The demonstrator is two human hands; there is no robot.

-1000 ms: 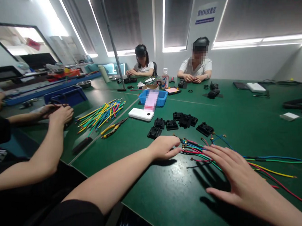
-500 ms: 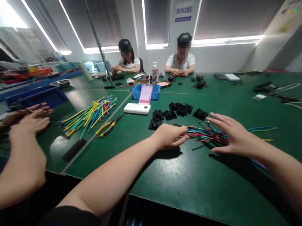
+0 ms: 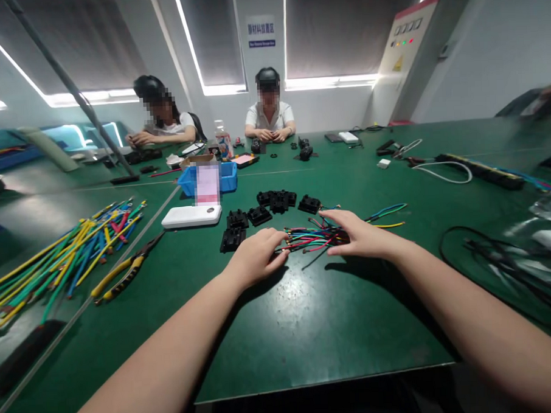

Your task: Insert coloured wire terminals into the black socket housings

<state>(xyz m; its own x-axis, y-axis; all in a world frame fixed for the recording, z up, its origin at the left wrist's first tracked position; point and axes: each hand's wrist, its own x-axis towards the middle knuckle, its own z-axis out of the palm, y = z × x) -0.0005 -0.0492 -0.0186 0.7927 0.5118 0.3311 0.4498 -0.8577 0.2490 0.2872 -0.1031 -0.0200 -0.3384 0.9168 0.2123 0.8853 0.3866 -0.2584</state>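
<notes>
A loose bundle of thin red, blue, green and black wires [image 3: 311,236] lies on the green table. At its left end, my left hand [image 3: 259,253] has its fingers bent around the wire tips; how firmly they close is hard to see. My right hand [image 3: 356,234] rests over the bundle's right part, thumb and fingers spread apart around the wires. Blue, green and yellow wire ends stick out beyond that hand. Several black plastic parts [image 3: 277,200] stand in an arc just behind the bundle.
Yellow-handled pliers [image 3: 121,277] and a pile of coloured wires [image 3: 67,255] lie on the left. Behind are a white power bank [image 3: 191,216] and a blue bin [image 3: 228,175]. Black cables [image 3: 501,269] lie right. Two people sit across the table [image 3: 354,331].
The view has turned right, so the neighbour's arms at the left have gone out of sight. My right hand has come down closer to the wires and nearer my left hand.
</notes>
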